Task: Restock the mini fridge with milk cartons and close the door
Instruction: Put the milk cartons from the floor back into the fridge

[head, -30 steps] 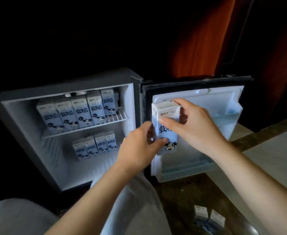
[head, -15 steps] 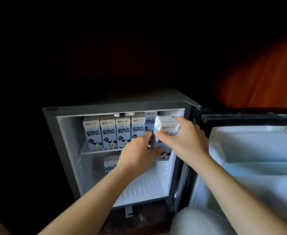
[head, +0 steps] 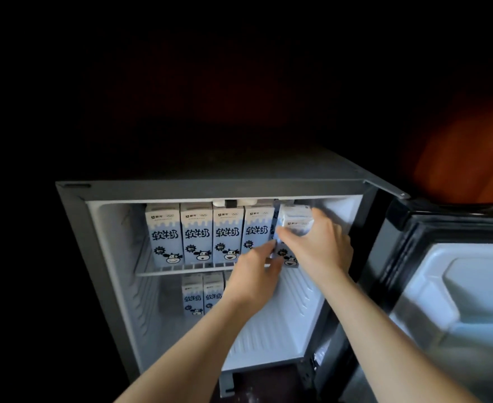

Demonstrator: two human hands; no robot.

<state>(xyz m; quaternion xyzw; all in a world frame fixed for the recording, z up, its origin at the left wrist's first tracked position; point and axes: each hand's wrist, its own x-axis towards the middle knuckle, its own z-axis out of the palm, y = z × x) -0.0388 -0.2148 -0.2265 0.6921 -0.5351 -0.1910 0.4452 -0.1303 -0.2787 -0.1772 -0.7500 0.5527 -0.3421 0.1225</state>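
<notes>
The mini fridge point(head: 210, 187) stands open, its door point(head: 457, 286) swung out to the right. A blue-and-white milk carton point(head: 294, 222) with a cartoon cow is held at the right end of the upper wire shelf point(head: 181, 270). My right hand point(head: 318, 245) grips it from the top and right side. My left hand point(head: 254, 274) touches its lower left side with the fingertips. Several matching cartons point(head: 198, 234) stand in a row on that shelf to the left. More cartons point(head: 201, 295) stand on the fridge floor below, partly hidden by my left arm.
The inner door liner point(head: 472, 301) with its moulded shelves fills the right side of the view. An orange-red curtain point(head: 472, 158) hangs behind the door. Everything around the fridge is dark.
Both hands have carried the carton from in front of the door into the fridge cavity, up to the right end of the upper shelf. The view has swung left and closer.
</notes>
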